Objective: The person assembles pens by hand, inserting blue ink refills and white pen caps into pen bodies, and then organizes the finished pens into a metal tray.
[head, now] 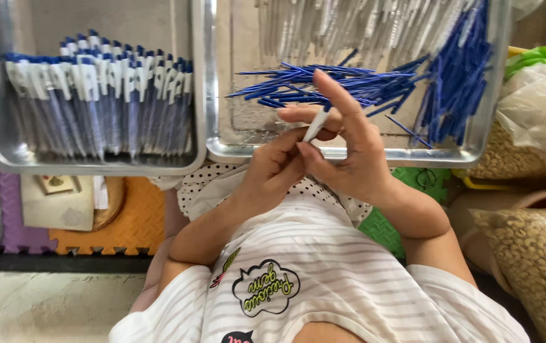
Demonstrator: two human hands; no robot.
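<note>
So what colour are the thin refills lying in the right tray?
Blue refills, shown in the head view, in the metal tray.

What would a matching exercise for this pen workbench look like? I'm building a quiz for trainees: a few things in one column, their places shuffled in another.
Things:
1. finished blue-and-white pens
2. loose blue refills
3. white pen barrel
4. bag of pale grains

Places:
A. lower right, beside the person
B. between the left hand and the right hand
C. lined up in the left metal tray
D. scattered in the right metal tray

Pairs: 1-C, 2-D, 3-B, 4-A
</note>
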